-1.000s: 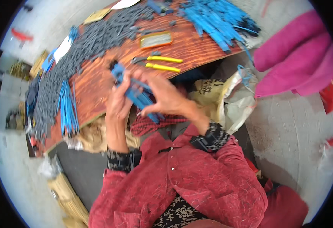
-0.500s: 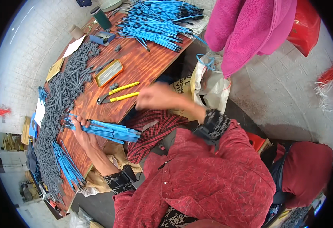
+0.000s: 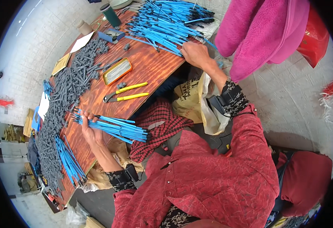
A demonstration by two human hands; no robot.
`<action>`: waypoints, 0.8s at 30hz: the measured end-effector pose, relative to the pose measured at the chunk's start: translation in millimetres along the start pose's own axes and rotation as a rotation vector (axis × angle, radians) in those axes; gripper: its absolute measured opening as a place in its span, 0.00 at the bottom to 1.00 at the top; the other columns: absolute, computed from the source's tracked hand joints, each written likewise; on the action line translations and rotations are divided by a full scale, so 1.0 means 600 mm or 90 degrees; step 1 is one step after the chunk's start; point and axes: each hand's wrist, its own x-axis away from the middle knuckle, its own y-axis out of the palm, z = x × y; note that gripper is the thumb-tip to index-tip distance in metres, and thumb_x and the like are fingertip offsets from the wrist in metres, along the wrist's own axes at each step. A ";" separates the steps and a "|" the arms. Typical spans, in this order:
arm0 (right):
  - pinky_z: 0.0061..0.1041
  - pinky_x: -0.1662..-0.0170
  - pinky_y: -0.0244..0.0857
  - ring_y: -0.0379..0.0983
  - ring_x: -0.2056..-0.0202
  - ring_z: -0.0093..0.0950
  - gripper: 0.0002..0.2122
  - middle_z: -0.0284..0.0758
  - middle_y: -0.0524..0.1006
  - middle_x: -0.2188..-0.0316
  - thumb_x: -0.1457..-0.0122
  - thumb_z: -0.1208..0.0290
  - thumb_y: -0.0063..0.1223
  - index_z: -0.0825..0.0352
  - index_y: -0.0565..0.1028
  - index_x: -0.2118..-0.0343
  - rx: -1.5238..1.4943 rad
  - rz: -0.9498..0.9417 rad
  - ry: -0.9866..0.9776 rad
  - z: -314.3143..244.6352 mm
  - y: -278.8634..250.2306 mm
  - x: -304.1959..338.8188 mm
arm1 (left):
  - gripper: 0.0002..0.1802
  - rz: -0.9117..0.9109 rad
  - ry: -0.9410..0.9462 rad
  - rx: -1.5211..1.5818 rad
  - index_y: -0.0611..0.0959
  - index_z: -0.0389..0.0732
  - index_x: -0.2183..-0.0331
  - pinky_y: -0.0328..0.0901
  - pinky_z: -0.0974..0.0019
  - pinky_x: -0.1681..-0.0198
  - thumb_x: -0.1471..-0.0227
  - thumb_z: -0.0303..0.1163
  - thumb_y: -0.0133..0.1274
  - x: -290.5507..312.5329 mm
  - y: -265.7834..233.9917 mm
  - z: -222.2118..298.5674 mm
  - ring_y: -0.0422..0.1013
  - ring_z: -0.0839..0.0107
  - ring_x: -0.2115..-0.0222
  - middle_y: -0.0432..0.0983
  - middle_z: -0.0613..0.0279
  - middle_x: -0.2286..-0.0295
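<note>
Left hand gripping a bundle of blue rods, right hand at a larger blue pile.
The left fingers wrap the bundle, most of its length reaching right of them. The right fingers curl at the pile's edge; their grip cannot be told. Yellow-handled pliers lie between both hands' fingers.

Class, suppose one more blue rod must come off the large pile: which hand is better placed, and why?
Probably the right hand: it is at the edge of the large pile, while the left hand, farther away, holds a bundle of blue rods.
</note>
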 end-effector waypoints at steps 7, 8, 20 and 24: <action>0.36 0.67 0.72 0.79 0.69 0.41 0.12 0.38 0.81 0.72 0.48 0.61 0.65 0.64 0.79 0.69 0.017 -0.125 0.163 -0.038 -0.004 0.011 | 0.14 0.003 0.023 0.009 0.72 0.38 0.51 0.69 0.70 0.65 0.37 0.27 0.51 0.014 -0.001 -0.010 0.69 0.71 0.64 0.73 0.60 0.62; 0.36 0.67 0.72 0.79 0.69 0.41 0.12 0.38 0.81 0.72 0.48 0.61 0.65 0.64 0.79 0.69 0.018 -0.120 0.163 -0.021 0.002 0.009 | 0.14 -0.001 0.024 0.010 0.72 0.38 0.51 0.69 0.70 0.65 0.37 0.27 0.51 0.015 0.005 -0.012 0.69 0.71 0.64 0.73 0.60 0.62; 0.22 0.66 0.73 0.76 0.72 0.17 0.13 0.27 0.79 0.72 0.37 0.58 0.56 0.65 0.78 0.65 -0.813 -0.136 0.445 -0.023 0.009 0.030 | 0.13 -0.007 0.006 0.046 0.72 0.41 0.51 0.69 0.69 0.63 0.37 0.28 0.50 0.017 -0.009 -0.007 0.69 0.73 0.65 0.72 0.63 0.63; 0.23 0.68 0.72 0.76 0.74 0.19 0.14 0.27 0.78 0.74 0.36 0.56 0.53 0.65 0.77 0.67 -0.823 -0.149 0.414 -0.019 0.011 -0.010 | 0.13 0.021 0.011 0.029 0.72 0.41 0.51 0.69 0.69 0.63 0.37 0.28 0.50 0.014 -0.003 -0.015 0.69 0.73 0.65 0.71 0.63 0.63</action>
